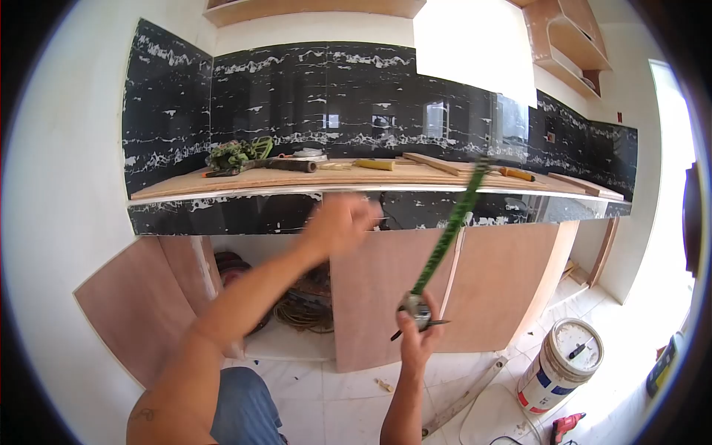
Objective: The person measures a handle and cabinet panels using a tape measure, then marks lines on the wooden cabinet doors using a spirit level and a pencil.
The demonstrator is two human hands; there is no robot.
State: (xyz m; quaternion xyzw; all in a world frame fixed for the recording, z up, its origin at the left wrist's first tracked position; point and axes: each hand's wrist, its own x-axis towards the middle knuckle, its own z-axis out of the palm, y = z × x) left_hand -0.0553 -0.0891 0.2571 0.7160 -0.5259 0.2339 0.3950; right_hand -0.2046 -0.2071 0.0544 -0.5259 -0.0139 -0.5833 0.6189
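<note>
The right hand (419,341), below the desk (297,180) and in front of it, has its fingers wrapped around the case of a tape measure (420,311). A slim dark thing (437,322) pokes out beside the case, too small to name. The left hand (341,226), just before the desk's front edge, is blurred; its fingers look loosely bent, and I cannot tell whether they pinch anything.

From the case a green blade (446,241) slants up past the desk's front edge, its blurred tip above the desktop. No hand touches that tip, so the likeliest trouble is the blade buckling, since it is borne from the case end alone. If its lock is off, it could snap back toward the right fingers.

The tip is near an orange-handled tool (517,174) on the desk's right half; a sideways swing might catch it. Farther left on the desk, a yellow handle (374,164) lies close to the front, where a knock from the left forearm could send it over.

Below the desk, to its right, a lidded bucket (560,367) carries a small dark tool (578,350) that a bump might shake off. A bar (467,397) and a red drill (568,427) on the floor before the desk are tripping risks.
</note>
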